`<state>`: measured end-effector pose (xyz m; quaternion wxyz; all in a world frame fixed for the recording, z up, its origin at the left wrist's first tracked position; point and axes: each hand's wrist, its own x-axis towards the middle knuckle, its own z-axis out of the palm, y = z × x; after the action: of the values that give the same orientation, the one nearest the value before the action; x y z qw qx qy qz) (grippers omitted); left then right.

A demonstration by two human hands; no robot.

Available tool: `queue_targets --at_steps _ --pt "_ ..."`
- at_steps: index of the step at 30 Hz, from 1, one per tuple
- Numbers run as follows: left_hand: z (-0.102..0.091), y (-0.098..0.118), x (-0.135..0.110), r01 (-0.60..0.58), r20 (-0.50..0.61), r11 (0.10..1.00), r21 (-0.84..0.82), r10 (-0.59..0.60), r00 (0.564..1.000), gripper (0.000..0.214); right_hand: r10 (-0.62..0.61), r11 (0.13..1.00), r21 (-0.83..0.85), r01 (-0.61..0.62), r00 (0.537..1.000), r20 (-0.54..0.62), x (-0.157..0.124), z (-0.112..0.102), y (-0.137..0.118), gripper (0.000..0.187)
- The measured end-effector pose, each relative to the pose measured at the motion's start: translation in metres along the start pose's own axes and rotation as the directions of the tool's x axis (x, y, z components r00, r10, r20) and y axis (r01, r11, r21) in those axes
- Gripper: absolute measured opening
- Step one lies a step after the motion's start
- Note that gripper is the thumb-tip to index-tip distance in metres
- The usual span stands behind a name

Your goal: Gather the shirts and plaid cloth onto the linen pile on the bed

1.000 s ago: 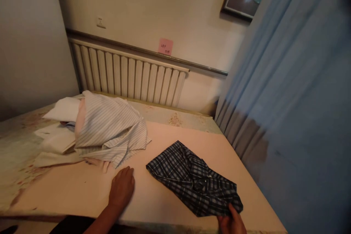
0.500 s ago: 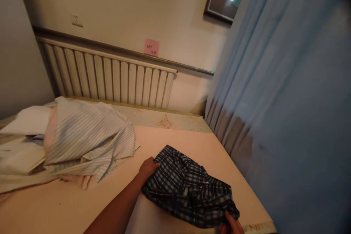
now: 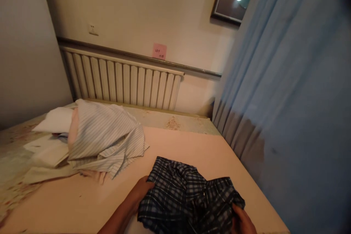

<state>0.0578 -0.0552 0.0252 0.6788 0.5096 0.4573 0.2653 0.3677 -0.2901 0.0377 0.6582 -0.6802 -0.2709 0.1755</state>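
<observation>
Dark blue plaid boxer shorts (image 3: 189,193) are spread between my two hands over the pink sheet (image 3: 197,146). My left hand (image 3: 144,188) grips their left edge, thumb on top of the cloth and the other fingers hidden beneath it. At the lower right, my right hand (image 3: 241,217) is closed on the opposite edge, its fingers partly under the fabric. Some creases run through the middle of the shorts, and their near edge is cut off by the bottom of the view.
A heap of clothes with a striped shirt (image 3: 106,131) on top lies to the left on the bed. Behind the bed stands a white radiator (image 3: 123,80). A blue curtain (image 3: 274,98) hangs along the right side. A pink note (image 3: 159,51) is on the wall.
The shorts have come lower and nearer in the view, lying flatter between my hands. The view has shifted, so the clothes heap and radiator appear further right.
</observation>
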Motion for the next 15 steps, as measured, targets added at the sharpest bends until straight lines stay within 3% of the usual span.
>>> queue_targets --at_steps 3,7,12,15 --pt "-0.011 0.010 -0.011 -0.034 -0.084 0.997 -0.065 0.029 0.996 0.029 0.143 0.953 0.255 -0.163 0.985 0.094 0.007 0.038 -0.029 0.022" --pt "-0.021 0.025 -0.025 -0.137 -0.162 0.991 -0.003 0.135 0.977 0.027 0.177 0.914 0.336 -0.228 0.968 0.176 0.022 0.082 -0.055 0.026" --pt "-0.032 0.026 -0.040 -0.201 -0.232 0.971 0.126 0.226 0.946 0.030 0.226 0.825 0.454 -0.337 0.933 0.281 0.016 0.107 -0.069 0.029" --pt "-0.033 0.019 -0.047 -0.198 -0.239 0.967 0.157 0.232 0.943 0.030 0.222 0.845 0.411 -0.343 0.923 0.314 0.005 0.115 -0.068 0.031"
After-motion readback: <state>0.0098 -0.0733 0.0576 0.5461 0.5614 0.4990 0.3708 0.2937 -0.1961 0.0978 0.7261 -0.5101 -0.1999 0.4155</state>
